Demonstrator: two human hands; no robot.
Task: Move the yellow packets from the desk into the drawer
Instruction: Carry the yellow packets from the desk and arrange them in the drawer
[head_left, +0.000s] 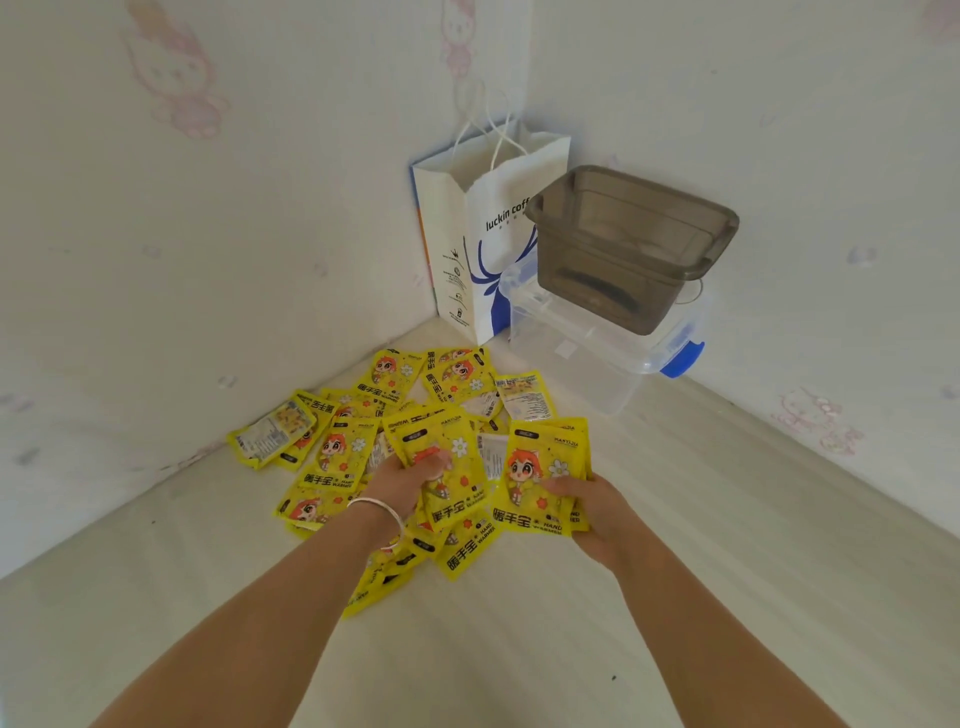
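On pale wooden desk (675, 597): glossy yellow foil packets (343, 457), loose heap. Left hand (410, 480) is closing on one; right hand (592, 506) is gripping a stack (545, 467). Best w/ edges squared, firm pinch; drawer not in view.

Yellow packets (395, 415), heaped on desk (675, 571)

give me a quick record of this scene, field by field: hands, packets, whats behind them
left hand: closed on a yellow packet in the pile
right hand: grip on a stack of packets, lifted slightly
packets left: many, scattered on the desk
behind: paper bag, dark bin on a clear box
drawer: not in view
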